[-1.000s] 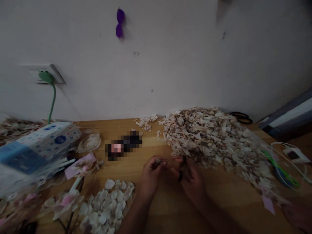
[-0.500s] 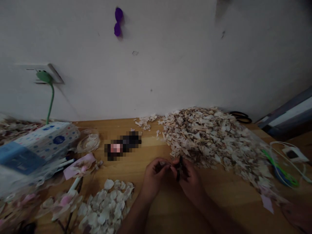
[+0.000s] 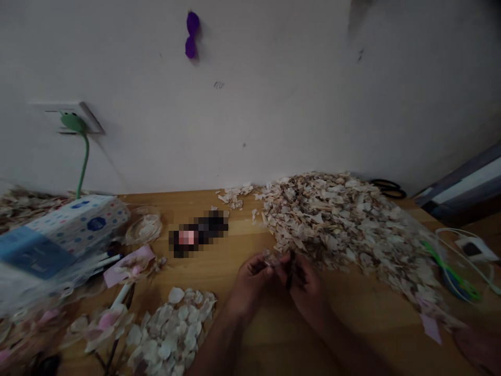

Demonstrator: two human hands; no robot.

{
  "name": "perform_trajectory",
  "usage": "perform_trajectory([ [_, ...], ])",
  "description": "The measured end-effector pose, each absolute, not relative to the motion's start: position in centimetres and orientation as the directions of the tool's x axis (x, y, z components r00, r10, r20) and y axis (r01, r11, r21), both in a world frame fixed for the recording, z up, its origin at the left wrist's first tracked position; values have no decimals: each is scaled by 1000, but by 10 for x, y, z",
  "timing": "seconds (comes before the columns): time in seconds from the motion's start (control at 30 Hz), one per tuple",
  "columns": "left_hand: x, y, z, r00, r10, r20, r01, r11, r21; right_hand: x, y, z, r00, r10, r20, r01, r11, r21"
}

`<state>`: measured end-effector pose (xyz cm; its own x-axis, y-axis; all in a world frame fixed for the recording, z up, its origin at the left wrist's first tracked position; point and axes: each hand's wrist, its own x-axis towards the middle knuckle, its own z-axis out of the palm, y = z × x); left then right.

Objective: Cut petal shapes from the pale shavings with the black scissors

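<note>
Between the fingertips of my left hand (image 3: 254, 274) is a thin, pale, see-through flake (image 3: 271, 257), like a petal or a scale. My right hand (image 3: 307, 279) is closed around a dark, scissors-like tool (image 3: 290, 269); its working end is hidden by fingers and shadow. Both hands are close together, fingertips nearly touching, just above the wooden table (image 3: 250, 230). To the left of my left forearm lies a pile of rounded whitish flakes (image 3: 172, 329). Ragged pale scraps (image 3: 329, 219) form a large heap beyond my right hand.
A tissue pack (image 3: 94, 219), a coil of clear line (image 3: 144, 227) and petal flowers (image 3: 105, 321) lie at the left. A blurred-out dark object (image 3: 201, 232) lies mid-table. Black loops (image 3: 387, 188), a green tool (image 3: 450, 271) and a white cable (image 3: 489, 277) are at the right.
The pale flake in my left fingers has turned and shows more above the fingertips. My left hand has shifted slightly right, and the dark tool has tilted a little.
</note>
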<state>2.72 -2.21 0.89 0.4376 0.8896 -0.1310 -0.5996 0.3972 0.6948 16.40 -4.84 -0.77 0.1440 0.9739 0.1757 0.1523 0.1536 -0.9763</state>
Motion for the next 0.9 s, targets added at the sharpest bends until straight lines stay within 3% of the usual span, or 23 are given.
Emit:
perform_trajectory([
  [0.2,28,-28,12,398,891,-217,-640,439,630,160,-48,-3,161,976,144,75,134,-988],
  [0.33,30,-25,11,364,910,-199,-659,403,635,160,-46,1,134,985,111,45,106,-993],
  [0.5,27,-18,3,174,962,-210,-687,271,674,159,-46,1,65,996,65,42,63,-997],
  [0.67,21,-12,-2,1,967,-253,-783,158,601,156,-50,5,58,996,63,276,44,-960],
  [0.8,19,-9,1,8,920,-391,-840,218,498,155,-52,8,44,999,17,484,-6,-875],
  [0.9,18,-9,4,14,909,-417,-849,231,475,156,-51,7,22,1000,-3,622,-17,-783],
])
